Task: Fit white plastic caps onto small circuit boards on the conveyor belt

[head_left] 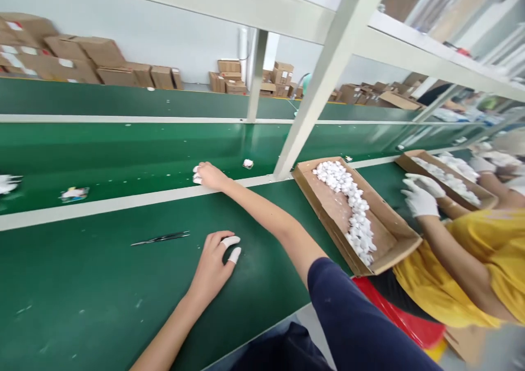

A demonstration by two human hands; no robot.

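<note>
We see a small white-topped part (248, 164) on the green belt (184, 136), near our right hand (209, 175). That hand's fingers curl in at the belt's pale rail (123, 202); we cannot tell whether they grip anything. Our left hand (211, 267), wearing 2 white finger cots (230, 241), is loosely curved and free over the bench (102, 294), near tweezers (159, 239). Rightward, 1 cardboard tray (396, 256) of white pieces (359, 212) sits beside a co-worker (508, 251).

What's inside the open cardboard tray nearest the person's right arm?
Small white pieces lie heaped inside the cardboard tray, leaving part of it bare. Whatever lies beneath the heap is covered.
</note>
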